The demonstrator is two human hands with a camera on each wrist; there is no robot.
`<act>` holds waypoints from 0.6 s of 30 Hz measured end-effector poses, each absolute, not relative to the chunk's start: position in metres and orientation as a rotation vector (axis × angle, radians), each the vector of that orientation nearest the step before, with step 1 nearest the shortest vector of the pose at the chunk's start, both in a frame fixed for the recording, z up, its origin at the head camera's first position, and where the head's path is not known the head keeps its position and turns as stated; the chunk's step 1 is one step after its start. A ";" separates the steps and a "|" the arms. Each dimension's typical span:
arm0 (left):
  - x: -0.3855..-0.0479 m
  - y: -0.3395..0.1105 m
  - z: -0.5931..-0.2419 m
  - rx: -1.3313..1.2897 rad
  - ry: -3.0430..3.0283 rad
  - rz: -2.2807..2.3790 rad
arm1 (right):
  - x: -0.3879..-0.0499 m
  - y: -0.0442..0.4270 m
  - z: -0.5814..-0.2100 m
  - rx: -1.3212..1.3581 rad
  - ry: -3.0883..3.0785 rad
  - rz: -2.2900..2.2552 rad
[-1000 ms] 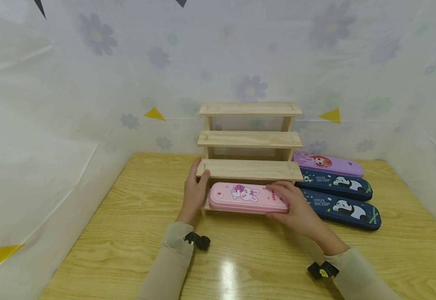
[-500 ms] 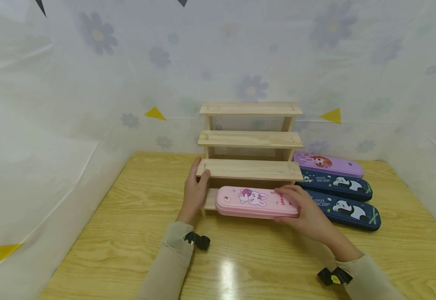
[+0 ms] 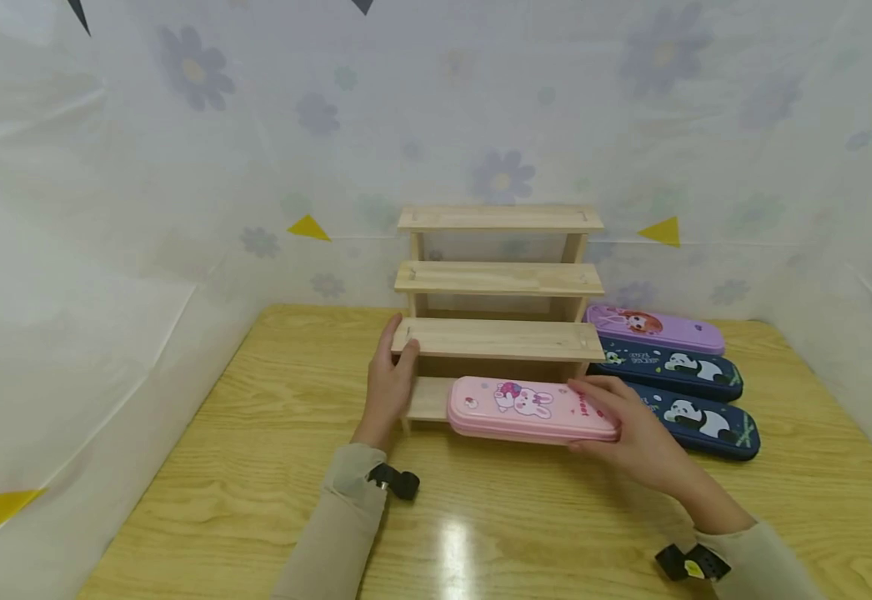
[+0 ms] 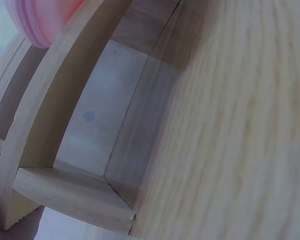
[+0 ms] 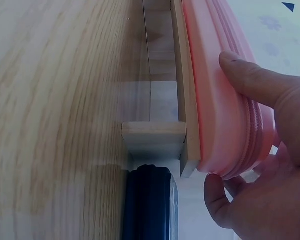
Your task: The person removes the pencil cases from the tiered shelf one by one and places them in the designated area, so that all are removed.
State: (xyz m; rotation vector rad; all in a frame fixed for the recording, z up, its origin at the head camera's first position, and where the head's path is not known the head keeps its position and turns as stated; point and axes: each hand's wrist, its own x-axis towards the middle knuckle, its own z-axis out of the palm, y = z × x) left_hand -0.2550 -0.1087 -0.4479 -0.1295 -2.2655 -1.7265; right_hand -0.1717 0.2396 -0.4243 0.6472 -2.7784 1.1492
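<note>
A pink zippered pencil case [image 3: 526, 408] with a bunny print lies on the lowest tier of a stepped wooden rack [image 3: 496, 337], its right end sticking out towards the right front. My right hand [image 3: 634, 433] grips that right end, thumb on the near side and fingers over the far edge. In the right wrist view the pencil case [image 5: 225, 100] rests against the tier board. My left hand [image 3: 391, 383] holds the left end of the rack's second tier from the bottom, thumb on its front. In the left wrist view only a bit of the left hand [image 4: 27, 227] shows.
Right of the rack, two dark blue panda pencil cases [image 3: 706, 421] and a purple pencil case [image 3: 661, 329] lie on the wooden table [image 3: 256, 467]. A flower-printed white curtain [image 3: 256, 150] stands behind and at the sides.
My right hand has slid the pink pencil case to the right and slightly towards me, baring the left part of the lowest tier. My left hand has stayed on the rack.
</note>
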 end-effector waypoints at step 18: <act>-0.255 -0.111 -0.450 -0.160 -2.265 -1.806 | -0.149 0.284 -0.416 0.631 -2.846 0.957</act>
